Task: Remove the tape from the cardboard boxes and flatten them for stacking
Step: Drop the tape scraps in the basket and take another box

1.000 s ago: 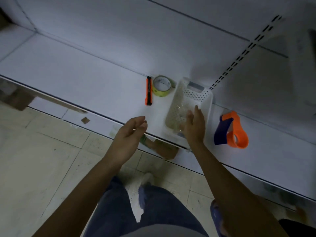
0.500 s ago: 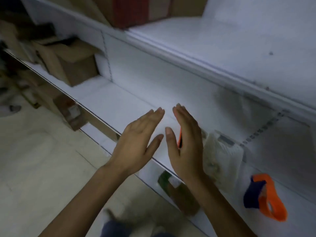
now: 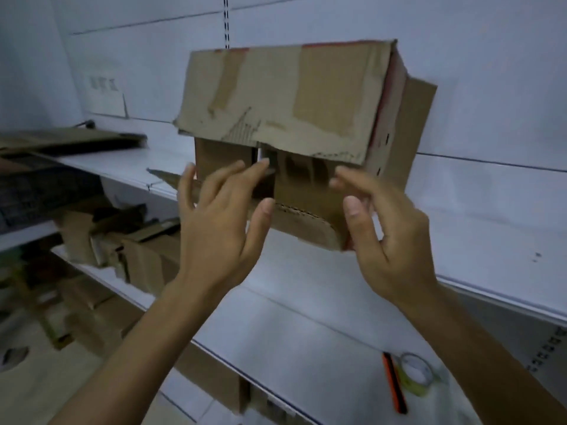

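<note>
A worn brown cardboard box (image 3: 291,87) fills the middle of the view, at the height of a white metal shelf (image 3: 475,234) and close to the white back panel; whether it rests on the shelf cannot be told. Its top flap hangs forward, torn along the lower edge, with two strips of brown tape (image 3: 228,78) stuck across it. One side of the box is red. No brand or writing can be read on it. A person's left hand (image 3: 214,237) is raised before the box front with its fingers (image 3: 260,167) straight and spread, holding nothing. The right hand (image 3: 395,240) is at the box's lower right corner, fingers curved and blurred; whether they grip the cardboard cannot be told. On the lower shelf (image 3: 306,348), near right, an orange utility knife (image 3: 394,386) lies just beside a yellow-green roll of tape (image 3: 414,388). Far left, flattened cardboard (image 3: 70,141) lies on a shelf, and more cardboard boxes (image 3: 144,259) crowd the shelves below. A white label (image 3: 106,98) on the back wall carries print too blurred to read.
</note>
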